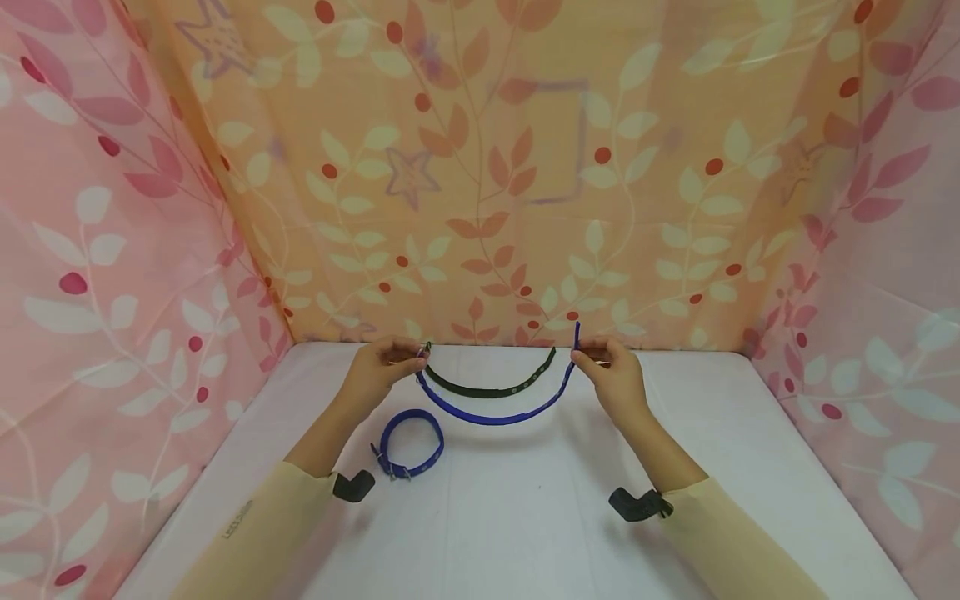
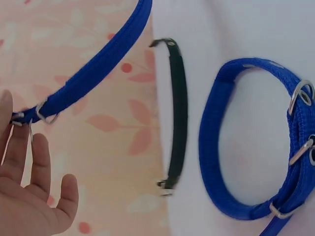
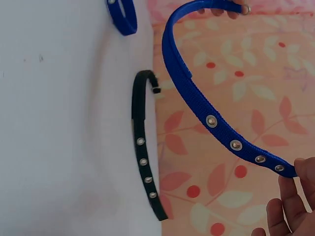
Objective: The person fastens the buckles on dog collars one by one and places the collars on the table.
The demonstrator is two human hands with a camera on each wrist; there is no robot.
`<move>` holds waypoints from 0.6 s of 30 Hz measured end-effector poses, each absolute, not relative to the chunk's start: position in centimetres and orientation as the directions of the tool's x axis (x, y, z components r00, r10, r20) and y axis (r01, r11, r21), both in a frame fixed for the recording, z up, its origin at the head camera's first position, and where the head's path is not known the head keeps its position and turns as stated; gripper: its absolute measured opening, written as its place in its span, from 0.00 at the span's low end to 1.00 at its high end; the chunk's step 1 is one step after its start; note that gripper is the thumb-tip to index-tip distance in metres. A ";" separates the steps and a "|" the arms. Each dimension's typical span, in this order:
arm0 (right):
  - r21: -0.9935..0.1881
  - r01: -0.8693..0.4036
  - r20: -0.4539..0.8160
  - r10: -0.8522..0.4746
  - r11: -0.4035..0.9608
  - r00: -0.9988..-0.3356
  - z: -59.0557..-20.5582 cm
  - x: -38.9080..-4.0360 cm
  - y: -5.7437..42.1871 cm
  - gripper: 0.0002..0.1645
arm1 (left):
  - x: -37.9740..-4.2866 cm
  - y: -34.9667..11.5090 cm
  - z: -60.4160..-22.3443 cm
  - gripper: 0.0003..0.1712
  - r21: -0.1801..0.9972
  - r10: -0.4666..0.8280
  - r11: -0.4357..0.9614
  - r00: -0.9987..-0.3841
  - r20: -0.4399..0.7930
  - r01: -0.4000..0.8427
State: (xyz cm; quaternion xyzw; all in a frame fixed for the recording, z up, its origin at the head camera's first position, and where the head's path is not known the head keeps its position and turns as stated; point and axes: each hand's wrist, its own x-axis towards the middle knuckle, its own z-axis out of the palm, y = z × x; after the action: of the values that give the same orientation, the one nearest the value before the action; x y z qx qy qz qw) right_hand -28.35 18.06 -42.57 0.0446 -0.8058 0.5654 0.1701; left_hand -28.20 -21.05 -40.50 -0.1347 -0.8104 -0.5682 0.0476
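Observation:
Between my two hands an unfastened blue collar (image 1: 491, 419) hangs in a downward curve above the table. My left hand (image 1: 378, 367) pinches its buckle end, where metal rings show in the left wrist view. With thumb and fingers my right hand (image 1: 617, 375) pinches the other end, near the metal eyelets (image 3: 236, 145); a short tip sticks up past the fingers. Behind it lies a dark green collar (image 2: 178, 118), unfastened and curved, with eyelets at its right end. A second blue collar (image 1: 385, 437), buckled into a loop, sits nearer on the left.
A white-covered table (image 1: 510, 525) spans the area under the hands. Patterned cloth walls stand at the back (image 1: 480, 167), the left (image 1: 150, 333) and the right (image 1: 862, 333). Dark wrist mounts (image 1: 354, 486) project from both sleeves.

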 end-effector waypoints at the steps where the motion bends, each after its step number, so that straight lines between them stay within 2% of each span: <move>1: -0.894 -0.271 0.330 0.115 0.356 -0.937 -42.3 -27.9 18.1 0.17 | -27.7 -21.1 -40.2 0.17 0.898 0.171 0.342 -0.958 0.231 0.277; 6: -0.882 -0.344 0.383 0.066 0.324 -0.921 -40.8 -25.6 18.4 0.17 | -25.1 -21.4 -38.7 0.11 0.827 0.200 0.483 -0.956 0.215 0.288; 10: -0.855 -0.414 0.444 0.026 0.313 -0.896 -39.6 -23.5 18.8 0.16 | -22.8 -21.5 -37.5 0.11 0.803 0.208 0.528 -0.959 0.193 0.276; 15: -0.825 -0.479 0.496 -0.022 0.300 -0.868 -38.3 -20.9 19.1 0.13 | -20.2 -20.7 -36.4 0.12 0.840 0.192 0.451 -0.951 0.241 0.303; 18: -0.812 -0.502 0.514 -0.043 0.299 -0.857 -37.6 -19.3 18.9 0.11 | -18.8 -19.8 -36.2 0.12 0.878 0.178 0.352 -0.944 0.279 0.326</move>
State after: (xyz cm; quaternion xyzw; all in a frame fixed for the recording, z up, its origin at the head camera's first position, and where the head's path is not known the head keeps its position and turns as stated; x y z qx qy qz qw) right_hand -19.30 18.93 -37.62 0.1745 -0.7800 0.5656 0.2029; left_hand -18.77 -19.78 -36.15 -0.1539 -0.8193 -0.5482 0.0673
